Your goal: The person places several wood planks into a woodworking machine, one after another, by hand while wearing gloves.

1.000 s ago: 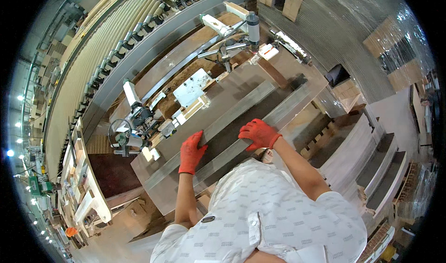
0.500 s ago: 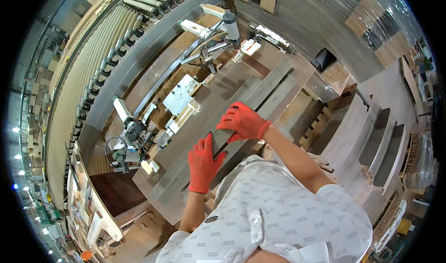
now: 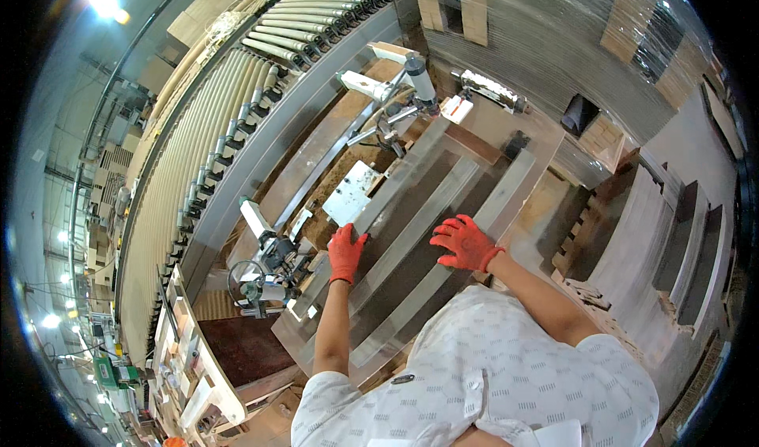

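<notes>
Three long grey boards lie spaced apart and roughly parallel on the brown worktable. My left hand, in a red glove, rests with its fingers stretched over the far board, which lies along the machine side. The middle board lies between my hands, with neither touching it. My right hand, also red-gloved, is over the near board with its fingers spread. I cannot tell whether it touches that board. Neither hand grips anything.
Beyond the boards stand two machine heads with hoses and a white metal plate. A roller conveyor curves along the left. Film-wrapped stacked sheets stand at the back right, stacked panels at right. A wooden-topped stand is lower left.
The boards, close together earlier, now lie apart. My left hand has moved away from me to the far board; my right hand has shifted right to the near one. The view has shifted too.
</notes>
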The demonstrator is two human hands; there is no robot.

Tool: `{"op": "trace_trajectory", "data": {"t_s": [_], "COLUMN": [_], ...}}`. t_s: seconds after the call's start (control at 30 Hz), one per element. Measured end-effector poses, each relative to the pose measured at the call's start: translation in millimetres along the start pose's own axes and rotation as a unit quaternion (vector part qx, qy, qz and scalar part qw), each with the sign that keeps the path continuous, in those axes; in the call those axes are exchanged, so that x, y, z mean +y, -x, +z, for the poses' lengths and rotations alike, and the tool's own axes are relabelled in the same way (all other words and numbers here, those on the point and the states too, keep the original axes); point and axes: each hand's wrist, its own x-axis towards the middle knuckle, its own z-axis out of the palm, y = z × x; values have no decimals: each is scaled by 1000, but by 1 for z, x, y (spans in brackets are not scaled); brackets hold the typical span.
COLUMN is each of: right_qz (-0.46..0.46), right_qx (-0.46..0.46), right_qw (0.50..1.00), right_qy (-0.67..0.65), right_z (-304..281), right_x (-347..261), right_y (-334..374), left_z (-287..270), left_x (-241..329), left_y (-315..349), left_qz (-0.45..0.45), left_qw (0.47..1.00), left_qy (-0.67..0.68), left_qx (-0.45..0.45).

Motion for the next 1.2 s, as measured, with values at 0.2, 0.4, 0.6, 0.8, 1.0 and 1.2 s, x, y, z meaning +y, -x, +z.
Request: {"op": "trace_trajectory", "data": {"t_s": [0.2,0.4,0.6,0.8,1.0,1.2], "right_qz": [32,-26,-82,-133,-141,-152], "right_qx": [-34,-71,-311,-247,-270,-249], "right_qw": [999,997,945,956,948,954], "right_qy": [-26,-8,56,90,91,71], "right_z": [1,-18,-15,31,38,29], "right_x": [7,18,3,22,19,19], "right_y": [15,17,-31,-18,-16,-15], "left_z": [42,57,53,35,49,49], "left_x": [-19,-24,-38,41,26,25], "left_y": [-18,-39,-27,-66,-66,-73], "left_qz": [10,41,41,-97,-173,-203], "left_qw": [992,996,991,975,968,952], "left_qy": [-114,-60,-45,-183,-128,-152], "left_qx": [59,54,122,-80,-131,-168]}}
